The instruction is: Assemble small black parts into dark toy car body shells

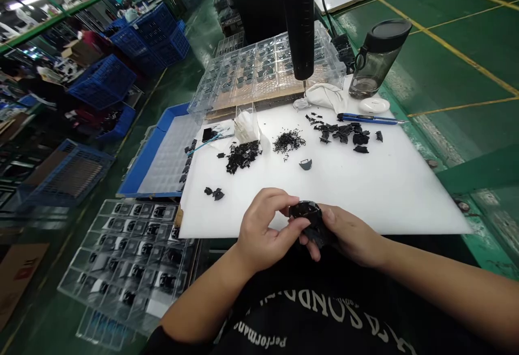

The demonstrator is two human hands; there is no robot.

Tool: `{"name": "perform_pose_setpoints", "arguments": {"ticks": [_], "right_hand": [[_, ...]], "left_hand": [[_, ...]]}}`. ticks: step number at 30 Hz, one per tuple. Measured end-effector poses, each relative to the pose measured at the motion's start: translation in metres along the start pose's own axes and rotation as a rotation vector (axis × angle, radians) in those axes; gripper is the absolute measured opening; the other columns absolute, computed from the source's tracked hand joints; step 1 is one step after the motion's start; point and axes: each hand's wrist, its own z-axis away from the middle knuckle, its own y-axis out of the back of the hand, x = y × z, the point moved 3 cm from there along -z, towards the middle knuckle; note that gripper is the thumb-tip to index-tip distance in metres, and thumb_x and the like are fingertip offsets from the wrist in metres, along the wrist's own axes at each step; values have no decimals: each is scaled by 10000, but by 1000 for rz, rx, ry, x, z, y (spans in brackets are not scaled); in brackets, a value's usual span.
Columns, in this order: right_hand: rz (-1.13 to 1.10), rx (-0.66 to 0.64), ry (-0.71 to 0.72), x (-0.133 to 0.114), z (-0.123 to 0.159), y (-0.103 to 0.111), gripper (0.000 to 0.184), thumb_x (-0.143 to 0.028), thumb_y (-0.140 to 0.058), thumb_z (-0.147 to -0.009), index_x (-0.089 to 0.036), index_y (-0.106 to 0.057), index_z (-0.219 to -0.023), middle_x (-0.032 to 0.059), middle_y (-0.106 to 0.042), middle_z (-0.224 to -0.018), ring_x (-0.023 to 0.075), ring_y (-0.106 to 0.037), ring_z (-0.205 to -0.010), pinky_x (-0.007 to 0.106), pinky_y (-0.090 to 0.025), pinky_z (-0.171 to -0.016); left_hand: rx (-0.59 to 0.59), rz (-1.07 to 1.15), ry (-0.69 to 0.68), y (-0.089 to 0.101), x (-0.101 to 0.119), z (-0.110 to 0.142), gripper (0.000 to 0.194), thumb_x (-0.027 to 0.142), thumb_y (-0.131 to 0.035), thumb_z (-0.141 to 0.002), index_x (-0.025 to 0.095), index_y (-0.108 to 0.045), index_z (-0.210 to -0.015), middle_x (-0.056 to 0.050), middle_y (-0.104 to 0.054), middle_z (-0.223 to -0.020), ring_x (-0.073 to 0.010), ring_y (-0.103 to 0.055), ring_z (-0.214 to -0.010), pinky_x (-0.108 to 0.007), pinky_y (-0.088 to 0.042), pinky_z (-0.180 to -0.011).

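A black curved plastic part (307, 212) is held between both hands at the front edge of the white work board (365, 193). My left hand (267, 230) pinches it from the left with thumb and fingers. From the right, my right hand (351, 233) grips it, with some fingertips showing underneath. Just beyond the hands lies a small dark half-round piece (305, 164). Farther off are a heap of tiny black screws (288, 141), a pile of small black parts (242, 156) and scattered black plastic pieces (344, 132).
An electric screwdriver (300, 31) hangs over the board's back. Clear compartment trays (259, 68) stand behind it; another tray (133, 252) of parts lies lower left beside a blue bin (140, 155). A tinted bottle (379, 60) and a blue pen (368, 119) sit back right.
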Motion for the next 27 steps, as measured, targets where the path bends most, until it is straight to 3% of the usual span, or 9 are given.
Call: {"name": "perform_pose_setpoints", "arguments": {"ticks": [6, 14, 19, 22, 27], "right_hand": [[29, 2, -23, 4, -1, -2, 575, -631, -302, -989, -126, -576, -969, 62, -612, -746, 184, -588, -666, 335, -467, -691], [41, 48, -39, 15, -2, 3, 519, -583, -289, -1010, -139, -549, -943, 62, -609, -753, 186, -599, -658, 340, -480, -682], [36, 85, -24, 15, -3, 0, 535, -619, -313, -989, -143, -546, -910, 54, -601, -751, 167, -590, -605, 325, -488, -641], [20, 86, -28, 10, -6, -4, 551, -667, -365, -952, -148, -544, -920, 49, -597, -774, 151, -579, -571, 309, -483, -597], [38, 130, -36, -4, -7, -9, 591, -712, -402, -916, -152, -580, -860, 43, -603, -696, 165, -578, -577, 316, -485, -603]], "left_hand": [[25, -105, 29, -2, 2, -3, 236, 194, -723, -783, 186, -596, -981, -30, -579, -863, -137, -593, -789, -265, -549, -673], [33, -288, -146, -8, -1, 3, 338, 119, -683, -795, 180, -566, -1106, -56, -579, -934, -126, -587, -778, -249, -571, -648], [-14, -270, -92, -7, -4, 3, 301, 150, -679, -803, 183, -557, -1077, -59, -583, -907, -151, -595, -800, -273, -580, -663], [23, -264, -96, -5, 3, -2, 214, 126, -646, -824, 181, -560, -1013, -40, -583, -850, -131, -598, -747, -238, -564, -621], [86, -415, -238, -5, 20, -12, 142, 171, -621, -859, 170, -544, -978, -51, -615, -819, -125, -609, -691, -214, -558, -586]]}}
